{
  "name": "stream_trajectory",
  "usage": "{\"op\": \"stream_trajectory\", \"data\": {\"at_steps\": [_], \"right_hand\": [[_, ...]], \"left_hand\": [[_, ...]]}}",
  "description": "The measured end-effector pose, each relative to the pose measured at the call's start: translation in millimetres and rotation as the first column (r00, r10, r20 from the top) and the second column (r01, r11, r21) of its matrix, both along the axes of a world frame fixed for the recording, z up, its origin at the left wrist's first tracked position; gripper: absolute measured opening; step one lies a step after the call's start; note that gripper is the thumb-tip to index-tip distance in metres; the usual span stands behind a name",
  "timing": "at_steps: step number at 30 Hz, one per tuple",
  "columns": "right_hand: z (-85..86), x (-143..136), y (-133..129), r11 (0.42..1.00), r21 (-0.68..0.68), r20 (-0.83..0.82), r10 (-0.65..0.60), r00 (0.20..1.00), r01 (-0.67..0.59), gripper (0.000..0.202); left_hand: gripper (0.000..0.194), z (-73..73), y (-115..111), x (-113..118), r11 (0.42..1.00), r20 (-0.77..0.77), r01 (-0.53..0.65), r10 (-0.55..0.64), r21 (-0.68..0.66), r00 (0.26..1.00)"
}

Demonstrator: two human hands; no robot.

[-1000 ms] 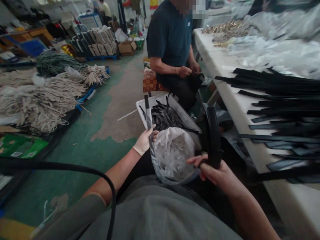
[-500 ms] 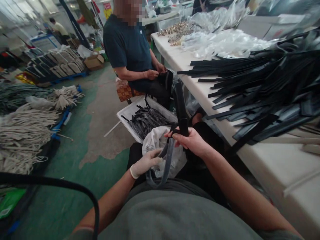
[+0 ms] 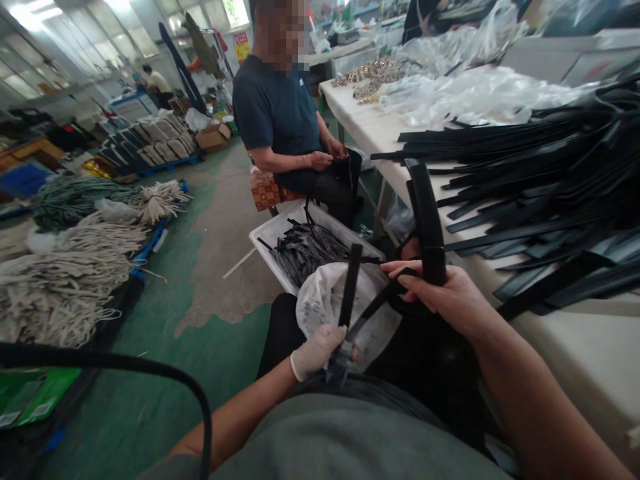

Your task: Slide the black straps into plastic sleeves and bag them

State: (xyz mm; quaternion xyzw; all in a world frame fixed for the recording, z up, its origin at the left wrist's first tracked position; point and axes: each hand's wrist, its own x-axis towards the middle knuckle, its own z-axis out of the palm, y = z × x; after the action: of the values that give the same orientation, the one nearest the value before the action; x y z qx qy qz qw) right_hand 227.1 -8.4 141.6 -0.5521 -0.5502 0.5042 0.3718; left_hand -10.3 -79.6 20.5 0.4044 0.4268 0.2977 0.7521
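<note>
My left hand (image 3: pixel 320 350), in a thin pale glove, is closed on a black strap (image 3: pixel 351 287) whose end points upward above the fist. My right hand (image 3: pixel 450 297) is bare and closed round a folded bundle of wider black straps (image 3: pixel 429 220) that stands up from it. Thumb and fingertips of that hand also pinch a narrow black strip (image 3: pixel 375 308), which slants down toward my left hand. Whether this strip and the left hand's strap are one piece, I cannot tell. Between my knees, a white plastic bag (image 3: pixel 313 300) sits beneath both hands.
A white bin (image 3: pixel 260 240) of dark strips stands beyond the bag. Many black straps (image 3: pixel 540 180) overhang the table (image 3: pixel 565 340) at right. A seated co-worker (image 3: pixel 280 113) handles something dark. Beige cord bundles (image 3: pixel 75 280) lie at left; a black cable (image 3: pixel 150 373) crosses low left.
My hands have moved apart, the right one going rightward with the bundle. The strap that looped below my hands now stands end-up in my left fist. The view has shifted left and up.
</note>
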Motion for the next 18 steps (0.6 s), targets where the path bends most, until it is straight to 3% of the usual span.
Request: {"op": "stream_trajectory", "data": {"at_steps": [3, 7, 10, 12, 14, 16, 18], "right_hand": [[9.9, 6.3, -0.1, 0.993, 0.072, 0.015, -0.095, 0.995, 0.093, 0.035], [24.8, 13.7, 8.8, 0.927, 0.222, 0.025, -0.316, 0.948, 0.303, 0.031], [26.9, 11.9, 28.5, 0.866, 0.310, 0.064, -0.430, 0.900, 0.392, 0.030], [22.2, 6.5, 43.8, 0.859, 0.323, 0.108, -0.451, 0.886, 0.398, 0.036], [15.1, 1.2, 54.6, 0.848, 0.327, 0.122, -0.475, 0.872, 0.417, 0.042], [10.9, -0.8, 56.0, 0.818, 0.363, 0.063, -0.499, 0.864, 0.446, 0.040], [14.4, 3.2, 46.4, 0.790, 0.416, -0.046, -0.477, 0.878, 0.451, 0.031]], "left_hand": [[0.050, -2.5, 36.3, -25.3, 0.962, -0.021, -0.268, 0.269, 0.056, 0.963], [0.047, 23.0, 122.5, -67.5, 0.775, 0.077, -0.611, 0.607, 0.160, 0.791], [0.050, 53.6, 190.1, -98.3, 0.660, 0.075, -0.697, 0.709, 0.280, 0.701], [0.051, 65.0, 225.0, -115.6, 0.609, -0.048, -0.683, 0.760, 0.404, 0.648], [0.053, 61.7, 245.8, -127.6, 0.509, -0.180, -0.664, 0.847, 0.548, 0.500], [0.058, 45.3, 247.9, -131.2, 0.432, -0.210, -0.645, 0.895, 0.630, 0.394], [0.053, 21.6, 229.9, -124.2, 0.460, -0.214, -0.641, 0.879, 0.614, 0.425]]}}
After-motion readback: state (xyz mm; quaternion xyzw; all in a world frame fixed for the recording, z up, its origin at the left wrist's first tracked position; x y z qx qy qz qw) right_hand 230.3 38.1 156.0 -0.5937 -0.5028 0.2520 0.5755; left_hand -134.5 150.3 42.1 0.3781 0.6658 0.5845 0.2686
